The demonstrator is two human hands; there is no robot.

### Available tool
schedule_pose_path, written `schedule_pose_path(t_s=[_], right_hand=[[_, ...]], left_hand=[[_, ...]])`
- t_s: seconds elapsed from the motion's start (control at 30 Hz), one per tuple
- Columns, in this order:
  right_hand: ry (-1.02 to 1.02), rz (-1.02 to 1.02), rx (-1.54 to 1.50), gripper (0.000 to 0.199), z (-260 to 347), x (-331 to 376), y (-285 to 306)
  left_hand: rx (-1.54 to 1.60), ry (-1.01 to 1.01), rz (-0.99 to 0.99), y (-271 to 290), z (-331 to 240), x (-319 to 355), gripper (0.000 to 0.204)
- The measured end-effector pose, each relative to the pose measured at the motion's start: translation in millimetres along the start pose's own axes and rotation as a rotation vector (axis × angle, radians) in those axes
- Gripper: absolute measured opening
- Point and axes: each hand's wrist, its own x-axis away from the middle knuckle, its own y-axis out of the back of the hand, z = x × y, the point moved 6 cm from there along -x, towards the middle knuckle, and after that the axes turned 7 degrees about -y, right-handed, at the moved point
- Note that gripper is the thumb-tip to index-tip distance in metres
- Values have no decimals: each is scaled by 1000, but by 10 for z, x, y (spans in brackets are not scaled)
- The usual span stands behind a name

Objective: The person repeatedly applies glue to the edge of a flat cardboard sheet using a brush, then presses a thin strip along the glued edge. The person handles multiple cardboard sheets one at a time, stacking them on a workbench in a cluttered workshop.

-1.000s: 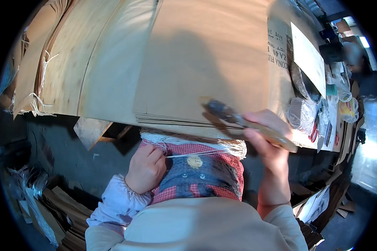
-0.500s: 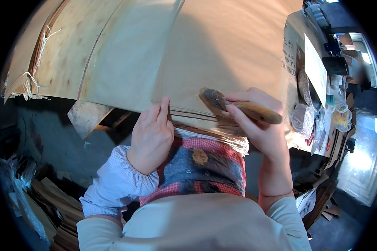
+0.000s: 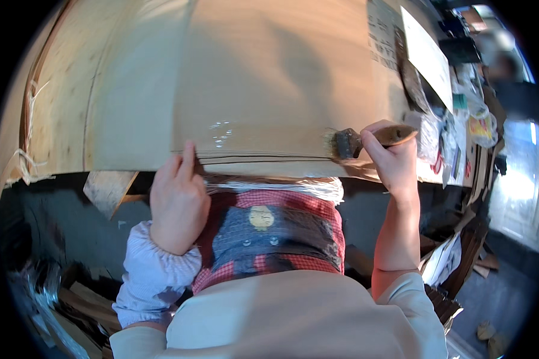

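A large brown paper sheet (image 3: 269,78) lies on top of a stack at the near edge of the work surface. My left hand (image 3: 179,203) is at its near left corner, index finger stretched out and touching the paper, with nothing held. My right hand (image 3: 394,161) grips the wooden handle of a flat brush (image 3: 346,143). The dark bristles rest on the sheet's near edge at the right. A darker, wet-looking band (image 3: 269,136) runs along that edge, with a shiny wet patch (image 3: 220,134) toward its left.
Pale wooden boards (image 3: 66,107) with loose strings (image 3: 27,161) extend to the left. At the right lie a white sheet (image 3: 428,57), plastic bags (image 3: 482,128) and other clutter. Cardboard pieces (image 3: 93,305) are piled below left. Another person (image 3: 503,54) appears blurred at the far right.
The brush in my right hand has moved right along the sheet's near edge, its bristles now down on the paper. A wet band and shiny patch now show. My left index finger stays at the corner.
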Motion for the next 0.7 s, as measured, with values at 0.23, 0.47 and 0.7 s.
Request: schedule_pose_path(t_s=[0.23, 0.47, 0.7], right_hand=[[-32, -122, 57, 18, -49, 32, 282], [161, -615, 145, 22, -926, 334, 1406], [209, -241, 114, 31, -602, 722, 432]], left_hand=[[38, 23, 38, -3, -37, -28, 9], [124, -72, -139, 286, -162, 211, 18], [1406, 184, -153, 519, -314, 337, 3]])
